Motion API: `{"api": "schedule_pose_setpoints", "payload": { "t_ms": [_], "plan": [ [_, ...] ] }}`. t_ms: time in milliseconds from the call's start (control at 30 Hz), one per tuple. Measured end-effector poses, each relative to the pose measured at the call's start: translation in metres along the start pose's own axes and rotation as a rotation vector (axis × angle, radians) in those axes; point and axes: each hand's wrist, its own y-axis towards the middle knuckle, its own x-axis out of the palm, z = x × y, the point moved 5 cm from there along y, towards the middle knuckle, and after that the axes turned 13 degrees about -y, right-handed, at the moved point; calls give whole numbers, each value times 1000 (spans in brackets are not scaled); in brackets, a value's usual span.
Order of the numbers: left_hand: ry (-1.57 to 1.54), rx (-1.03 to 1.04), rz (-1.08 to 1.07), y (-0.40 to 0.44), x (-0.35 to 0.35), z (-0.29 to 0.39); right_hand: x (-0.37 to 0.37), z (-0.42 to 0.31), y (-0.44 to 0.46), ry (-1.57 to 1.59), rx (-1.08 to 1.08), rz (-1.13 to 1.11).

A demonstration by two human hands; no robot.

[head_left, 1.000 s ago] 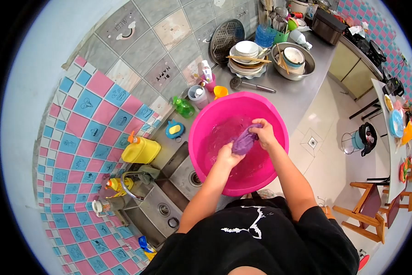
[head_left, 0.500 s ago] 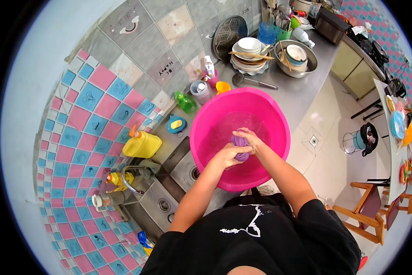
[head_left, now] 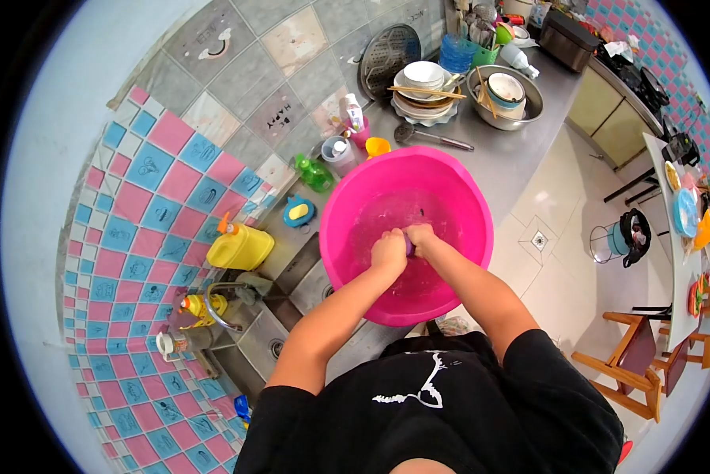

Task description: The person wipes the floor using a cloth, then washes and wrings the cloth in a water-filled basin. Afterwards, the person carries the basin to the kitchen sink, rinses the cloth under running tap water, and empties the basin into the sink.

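Observation:
A big pink basin (head_left: 481,213) with water in its bottom stands on the counter by the sink. Both my hands are inside it, close together and low near the water. My left hand (head_left: 389,251) is closed in a fist around a purple cloth (head_left: 409,246). Right beside it, my right hand (head_left: 423,238) grips the same cloth with curled fingers. Only a small strip of the cloth shows between the fists; the fingers cover the rest.
A steel sink (head_left: 261,340) with a curved faucet (head_left: 212,304) lies left of the basin. Behind it are a yellow jug (head_left: 241,246), a soap dish (head_left: 299,212) and a green bottle (head_left: 314,172). Stacked dishes (head_left: 424,99), a skimmer (head_left: 438,139) and a metal bowl (head_left: 529,103) stand farther back.
Both hands have closed into fists and turned knuckles up. The purple cloth, bunched and largely visible before, is now mostly hidden between them.

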Motion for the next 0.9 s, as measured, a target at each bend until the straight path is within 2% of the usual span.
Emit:
{"api": "schedule_pose_setpoints", "payload": {
  "t_ms": [67, 100, 200, 267, 300, 367, 400, 467, 533, 600, 633, 667, 733, 767, 800, 833, 867, 900],
  "plan": [
    [74, 161, -6, -2, -7, 12, 4, 2, -2, 48, 242, -229],
    [75, 161, -5, -4, -11, 14, 1, -1, -3, 48, 240, -230],
    [-53, 179, 65, -9, -24, 10, -12, -16, -14, -99, 108, -272],
    [-299, 200, 16, -1, -26, -11, -22, -44, -50, -55, -189, -358],
    [-541, 160, -183, 15, -11, -34, -30, -44, -58, -58, -189, -365],
    [-979, -168, -481, 5, -27, -25, -38, -74, -98, -635, -1196, -230],
    [-1160, -329, -607, 0, -30, -20, -40, -79, -110, -633, -1197, -239],
    [-1130, -389, -677, -5, -42, -10, -39, -79, -122, -961, -1043, -246],
    [-1093, -442, -751, -7, -40, -7, -35, -75, -113, -1060, -1033, -165],
    [-424, 1, -577, 2, -44, -1, -29, -65, -100, -1367, -865, -163],
    [-287, 152, -457, 5, -42, -2, -25, -61, -99, -1363, -867, -169],
    [-285, 146, -457, 3, -36, -5, -24, -56, -97, -1291, -799, -147],
    [-1, 236, -291, -1, -41, 3, -21, -45, -93, -1219, -734, -125],
    [2, 234, -292, -1, -38, -1, -18, -35, -88, -1122, -638, -212],
    [65, 360, -215, -1, -36, -1, -14, -26, -86, -1025, -542, -297],
    [129, 485, -138, -3, -35, 0, -9, -17, -87, -791, -477, -431],
    [130, 482, -140, -3, -30, -5, -8, -12, -86, -789, -476, -434],
    [170, 520, -99, -5, -30, -5, -10, -14, -100, -675, -219, -520]
  ]
}}
